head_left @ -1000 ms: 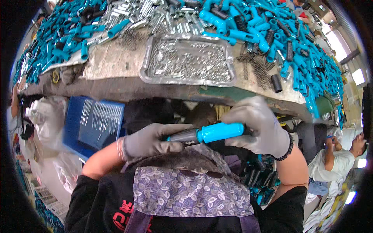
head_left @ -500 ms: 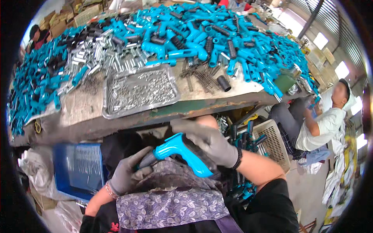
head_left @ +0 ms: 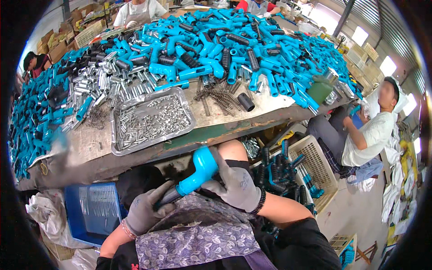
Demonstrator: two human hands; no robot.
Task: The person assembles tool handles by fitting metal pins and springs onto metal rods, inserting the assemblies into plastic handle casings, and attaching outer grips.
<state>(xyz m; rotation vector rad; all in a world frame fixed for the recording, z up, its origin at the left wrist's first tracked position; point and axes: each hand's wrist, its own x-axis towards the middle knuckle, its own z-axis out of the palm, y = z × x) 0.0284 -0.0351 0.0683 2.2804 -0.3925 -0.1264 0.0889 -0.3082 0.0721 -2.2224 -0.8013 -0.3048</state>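
Observation:
Both my hands wear grey gloves and are over my lap. My left hand (head_left: 146, 209) is closed around the dark tubular end (head_left: 170, 196) of a teal plastic handle (head_left: 198, 171). The handle rises to the right, and its rounded bend faces up. On that bend, my right hand (head_left: 238, 186) has its thumb and fingers closed from the right side; some fingertips are hidden behind the part. Beneath it lies a purple leaf-patterned apron (head_left: 193, 240).
Beyond my knees, a table holds a metal tray (head_left: 153, 119) of small metal pieces, springs (head_left: 218, 99), metal tubes (head_left: 108, 83) and heaped teal handles (head_left: 252, 40). A blue bin (head_left: 96, 216) stands left; a cream crate (head_left: 321, 164) stands right. A person (head_left: 371, 126) sits far right.
My right hand has come from open above the handle to closed on its bend. The handle has turned, so its long arm no longer points down to the right. My left hand keeps its hold.

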